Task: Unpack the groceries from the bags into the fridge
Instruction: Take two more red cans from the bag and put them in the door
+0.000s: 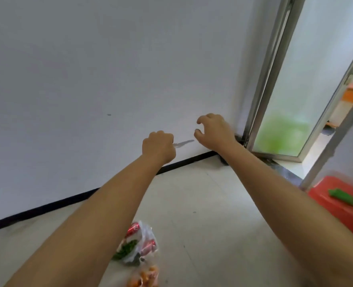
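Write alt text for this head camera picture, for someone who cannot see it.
Two bare arms reach toward a white wall: the left hand is fisted, the right hand open and curled. On the tiled floor below lies a clear grocery bag; a red stool stands right.

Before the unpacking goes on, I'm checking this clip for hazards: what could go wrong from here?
Both hands, left closed and right open, reach toward the wall while the gaze is up. The grocery bag and oranges lie on the floor just below, so a step might crush or trip on them. The red stool stands close on the right, possibly in the way.
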Motion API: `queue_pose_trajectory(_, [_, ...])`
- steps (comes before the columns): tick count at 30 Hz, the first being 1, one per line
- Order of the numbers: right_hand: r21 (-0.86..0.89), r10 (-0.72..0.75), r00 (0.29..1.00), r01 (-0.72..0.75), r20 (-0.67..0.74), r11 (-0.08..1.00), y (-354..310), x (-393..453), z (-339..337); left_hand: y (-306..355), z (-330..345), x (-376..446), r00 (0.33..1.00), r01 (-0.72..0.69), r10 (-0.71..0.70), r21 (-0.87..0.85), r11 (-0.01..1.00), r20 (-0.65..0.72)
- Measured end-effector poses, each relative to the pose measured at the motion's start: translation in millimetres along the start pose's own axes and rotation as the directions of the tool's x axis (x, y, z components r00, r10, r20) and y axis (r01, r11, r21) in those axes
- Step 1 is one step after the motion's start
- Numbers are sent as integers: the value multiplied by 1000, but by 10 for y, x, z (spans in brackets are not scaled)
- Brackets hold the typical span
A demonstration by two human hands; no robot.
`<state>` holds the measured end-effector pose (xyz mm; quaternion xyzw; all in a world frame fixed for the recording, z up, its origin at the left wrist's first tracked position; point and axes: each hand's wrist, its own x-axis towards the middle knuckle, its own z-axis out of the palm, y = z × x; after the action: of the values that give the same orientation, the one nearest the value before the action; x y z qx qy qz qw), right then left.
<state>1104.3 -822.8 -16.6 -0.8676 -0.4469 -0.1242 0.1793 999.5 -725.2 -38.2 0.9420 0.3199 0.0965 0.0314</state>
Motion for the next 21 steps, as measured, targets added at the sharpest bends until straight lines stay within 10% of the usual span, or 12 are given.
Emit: queue_pose_trajectory(21, [15, 313, 810, -368, 496, 930, -2142, 1369, 3665, -3760, 2055, 1752, 858, -18, 98, -161, 987, 504])
